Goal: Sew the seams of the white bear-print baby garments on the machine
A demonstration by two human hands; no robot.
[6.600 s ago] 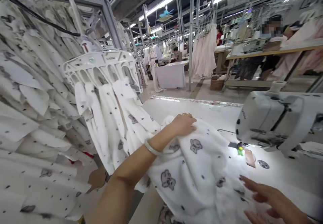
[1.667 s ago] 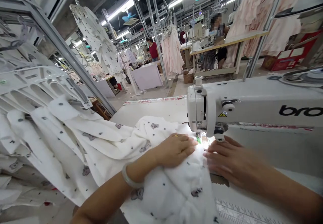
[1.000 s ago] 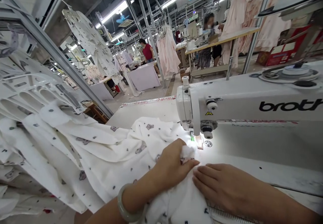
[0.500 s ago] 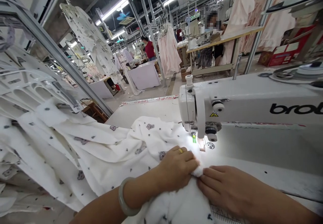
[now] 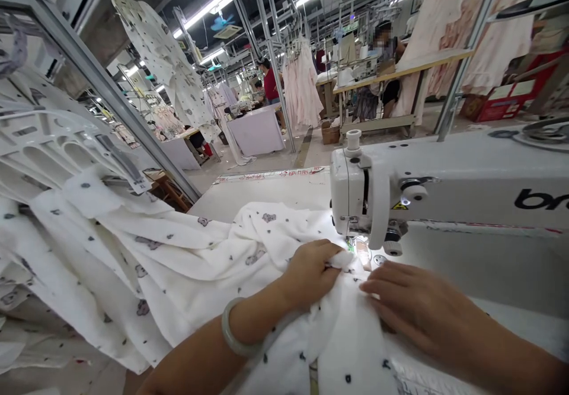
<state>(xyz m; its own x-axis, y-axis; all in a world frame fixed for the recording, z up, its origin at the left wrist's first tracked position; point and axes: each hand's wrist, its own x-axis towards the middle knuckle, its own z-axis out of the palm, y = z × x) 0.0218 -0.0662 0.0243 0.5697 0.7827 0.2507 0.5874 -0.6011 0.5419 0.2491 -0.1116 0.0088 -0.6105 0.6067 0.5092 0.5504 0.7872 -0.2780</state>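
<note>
Head view: the left hand [image 5: 311,273] pinches the white cloth [image 5: 213,264] edge; the right hand [image 5: 413,309] lies flat, open on it. The sewing machine [image 5: 444,187] sits just past them; stitching looks not yet begun.

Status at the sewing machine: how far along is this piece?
Done: the white printed fabric is laid across the table in front of the sewing machine, trailing back to the white hanger rack. In hand: the left hand pinches a fabric edge beside the presser foot; the right hand lies flat on the cloth. Left: the edge seems not yet under the foot, and no stitched seam shows.
</note>
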